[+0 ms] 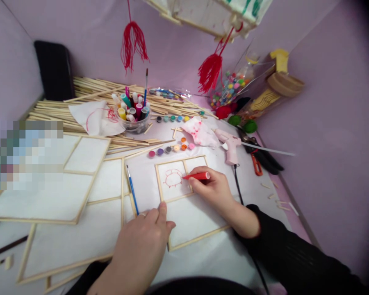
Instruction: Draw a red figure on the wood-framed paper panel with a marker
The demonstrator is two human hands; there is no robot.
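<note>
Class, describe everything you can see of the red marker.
The marker is slim and red, plastic by its look, with a pale blunt end and a tapered tip. The right hand grips it; in the picture it lies nearly level, tip pointing left. The tip is at the right edge of a red outline drawing inside a wooden frame. Whether it presses down is hard to tell.

A wooden-stick frame (199,221) lies beneath the right hand (212,186), the left hand (146,233) at its left edge. Just beyond the left hand lies a paintbrush (131,190); leftward, overlapping frames (67,196). Beyond both hands, paint pots (168,150) sit right of a marker tub (138,127); past the right hand, a glue gun (231,146).
</note>
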